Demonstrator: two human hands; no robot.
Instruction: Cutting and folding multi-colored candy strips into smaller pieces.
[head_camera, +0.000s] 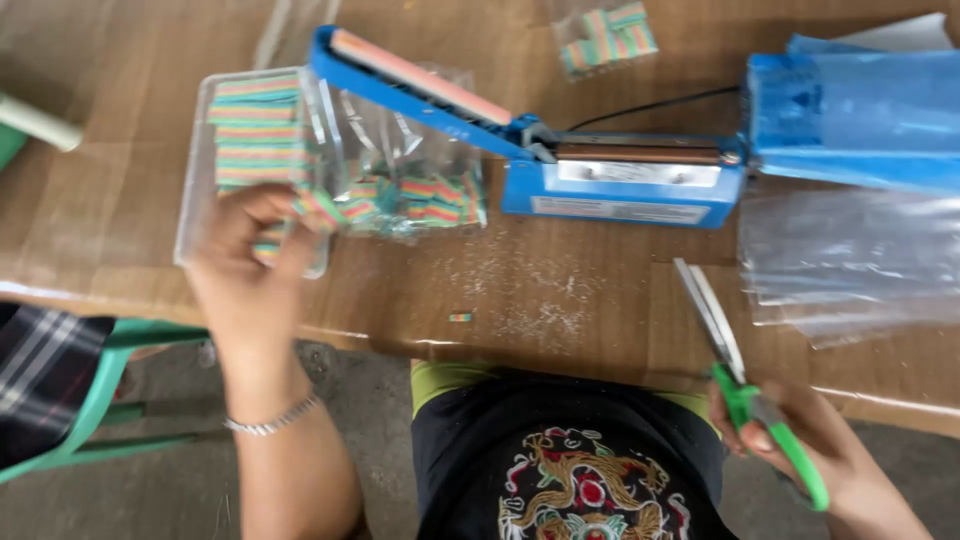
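Observation:
My left hand pinches a small rainbow-striped candy piece at the edge of a clear plastic tray that holds stacked rainbow strips. Right beside it lies a clear plastic bag with several candy pieces inside. Down at the table's front edge my right hand grips green-handled scissors, blades open and pointing away over the table. A blue heat sealer stands in the middle with its arm raised.
A stack of clear bags and a blue plastic bag lie at right. A sealed candy packet sits at the back. One loose candy bit and sugar crumbs lie on the brown table. A green chair stands at left.

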